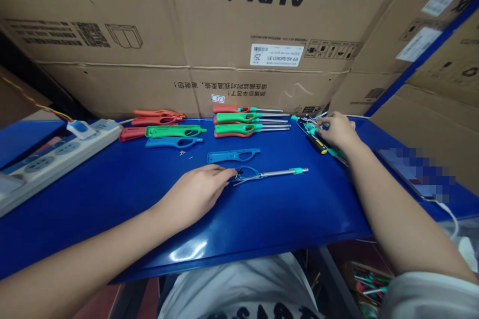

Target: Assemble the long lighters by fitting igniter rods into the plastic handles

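Observation:
My left hand point(204, 184) is closed on the handle end of a blue long-nosed lighter point(249, 174), which lies on the blue table with its metal tube pointing right and a loose wire over it. Just behind it lies a separate blue handle half point(234, 155). At the back right, my right hand point(336, 129) reaches into a pile of small green and metal parts point(309, 123); its fingers are bent, and what they touch is partly hidden. A black and yellow screwdriver point(316, 144) lies beside that pile.
Several lighters with metal tubes point(239, 118) lie in the back middle. Red, green and blue handle shells point(174, 131) are to their left, with tiny screws point(182, 152) in front. A white power strip point(60, 159), a phone point(406, 172) and a tall cardboard wall point(149, 50) surround the table.

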